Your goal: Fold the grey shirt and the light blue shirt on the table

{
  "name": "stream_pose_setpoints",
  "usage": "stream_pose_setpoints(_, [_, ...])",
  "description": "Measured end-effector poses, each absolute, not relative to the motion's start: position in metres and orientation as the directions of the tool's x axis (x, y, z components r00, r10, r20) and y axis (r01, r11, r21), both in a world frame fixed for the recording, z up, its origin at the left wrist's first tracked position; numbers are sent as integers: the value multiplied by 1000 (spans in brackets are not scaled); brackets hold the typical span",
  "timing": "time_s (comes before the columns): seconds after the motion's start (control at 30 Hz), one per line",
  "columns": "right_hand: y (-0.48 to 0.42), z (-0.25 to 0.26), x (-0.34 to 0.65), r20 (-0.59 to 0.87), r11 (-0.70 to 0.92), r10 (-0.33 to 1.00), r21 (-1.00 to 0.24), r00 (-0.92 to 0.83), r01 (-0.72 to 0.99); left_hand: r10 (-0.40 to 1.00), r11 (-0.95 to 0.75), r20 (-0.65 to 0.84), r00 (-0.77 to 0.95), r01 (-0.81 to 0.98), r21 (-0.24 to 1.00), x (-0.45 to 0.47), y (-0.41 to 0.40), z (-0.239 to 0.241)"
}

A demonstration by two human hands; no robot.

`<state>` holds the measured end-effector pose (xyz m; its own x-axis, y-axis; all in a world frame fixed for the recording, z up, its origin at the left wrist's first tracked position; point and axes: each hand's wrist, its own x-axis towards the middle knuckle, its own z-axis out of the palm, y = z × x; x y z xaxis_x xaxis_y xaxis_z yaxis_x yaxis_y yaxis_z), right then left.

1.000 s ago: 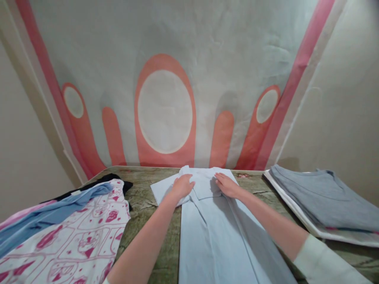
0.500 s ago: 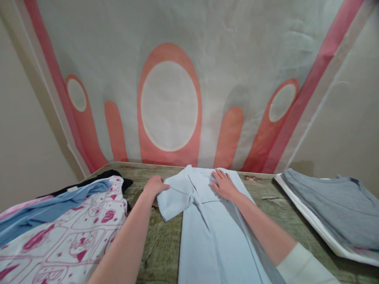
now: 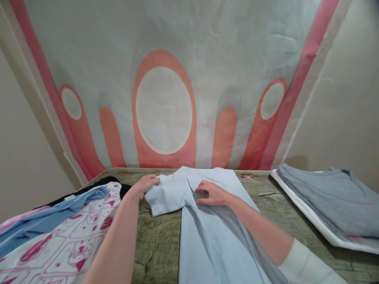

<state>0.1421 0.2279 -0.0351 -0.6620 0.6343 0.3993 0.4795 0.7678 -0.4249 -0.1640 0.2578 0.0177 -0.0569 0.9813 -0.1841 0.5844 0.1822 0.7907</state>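
Observation:
A pale blue shirt [image 3: 204, 236] lies lengthwise in front of me, folded narrow, with one short sleeve [image 3: 166, 195] sticking out to the left. At that sleeve's outer upper edge, my left hand [image 3: 145, 185] is closed with the cloth between thumb and fingers. My right hand [image 3: 213, 193] rests low over the shirt near the base of the sleeve. Its fingers are bent and the thumb stands apart from them, with a gap in between. Creases run from the sleeve's base down the shirt.
On the left lies a heap of clothes: a white and pink printed garment [image 3: 74, 244], a blue one [image 3: 53, 215] and a black one [image 3: 108, 179]. A stack topped by a grey shirt [image 3: 328, 201] sits right. The wood-patterned table [image 3: 156, 244] meets a printed backdrop [image 3: 204, 79].
My left hand has drawn the sleeve outward to the left, and it lies straighter. My right hand has slid from flat on the upper shirt down and left, its fingers now bent.

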Motion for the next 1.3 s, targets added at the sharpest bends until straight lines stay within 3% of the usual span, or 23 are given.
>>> stream_pose_setpoints(0.27, [228,-42,137,418,775,632,-340,-653,532,983,166,-160,-94,831,531,-169,254,8])
stream_pose_setpoints(0.4, [232,-44,135,439,723,691,-413,-574,554,994,110,-65,-90,881,460,-170,263,3])
stream_pose_setpoints(0.5, [234,-42,138,443,680,731,-537,-520,499,998,47,26,-62,914,404,-169,271,1])
stream_pose_setpoints(0.67, [237,-40,143,355,547,807,-751,-472,370,970,-236,154,189,886,399,-142,267,11])
stream_pose_setpoints(0.9, [238,-39,144,162,414,778,-859,-606,302,798,-597,153,583,728,337,-71,238,9])
stream_pose_setpoints(1.0, [249,-34,158,222,431,842,-825,-492,365,738,-674,178,651,698,241,-51,230,-2])
stream_pose_setpoints(1.13, [274,-41,195,346,363,924,-657,-163,661,717,-697,141,683,707,122,-40,223,-9])
stream_pose_setpoints(1.3, [292,-67,234,359,253,932,-536,-53,805,708,-703,106,698,711,15,-32,220,-7])
